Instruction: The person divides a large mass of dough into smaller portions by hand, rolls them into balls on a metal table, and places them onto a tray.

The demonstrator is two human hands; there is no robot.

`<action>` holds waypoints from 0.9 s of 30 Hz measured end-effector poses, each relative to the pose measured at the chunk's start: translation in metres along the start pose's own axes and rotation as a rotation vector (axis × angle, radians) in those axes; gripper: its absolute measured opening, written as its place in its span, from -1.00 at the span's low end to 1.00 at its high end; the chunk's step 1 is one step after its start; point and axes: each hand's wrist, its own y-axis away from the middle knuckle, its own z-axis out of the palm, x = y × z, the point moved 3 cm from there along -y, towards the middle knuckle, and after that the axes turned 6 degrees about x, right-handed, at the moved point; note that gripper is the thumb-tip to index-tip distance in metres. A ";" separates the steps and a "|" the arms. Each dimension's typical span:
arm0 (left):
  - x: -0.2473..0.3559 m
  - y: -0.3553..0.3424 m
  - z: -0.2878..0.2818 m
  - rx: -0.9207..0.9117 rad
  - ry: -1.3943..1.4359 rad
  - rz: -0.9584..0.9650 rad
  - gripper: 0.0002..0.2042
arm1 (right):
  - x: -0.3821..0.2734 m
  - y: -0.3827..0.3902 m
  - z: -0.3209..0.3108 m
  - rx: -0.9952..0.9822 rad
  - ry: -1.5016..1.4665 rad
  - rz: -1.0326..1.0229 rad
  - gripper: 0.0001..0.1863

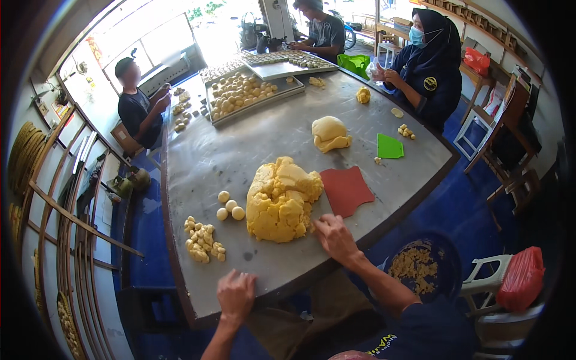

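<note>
A large, crumbly mound of yellow dough sits on the metal table in front of me. My right hand is at its lower right edge, fingertips pinched against the dough. Down by the table's near edge is my left hand, its fingers curled in; whatever they may hold is hidden. Left of the mound lie several pale dough balls. A pile of small pale dough pieces is nearer the left edge. Touching the mound's right side is a red flat scraper.
Across the metal table are a smooth dough lump, a green scraper and trays of dough balls. Co-workers are at the left, the far side and the right. A blue tub and a white stool stand at my right.
</note>
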 end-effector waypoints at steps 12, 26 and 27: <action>-0.032 -0.053 0.061 0.069 -0.018 -0.124 -0.66 | 0.008 0.005 0.012 0.066 0.087 -0.087 -0.52; -0.021 -0.045 0.058 0.140 -0.229 -0.110 -0.79 | 0.002 -0.031 0.003 -0.351 0.276 -0.121 -0.75; -0.028 -0.044 0.059 0.142 -0.229 -0.211 -0.79 | -0.001 -0.031 0.001 -0.310 0.244 -0.106 -0.77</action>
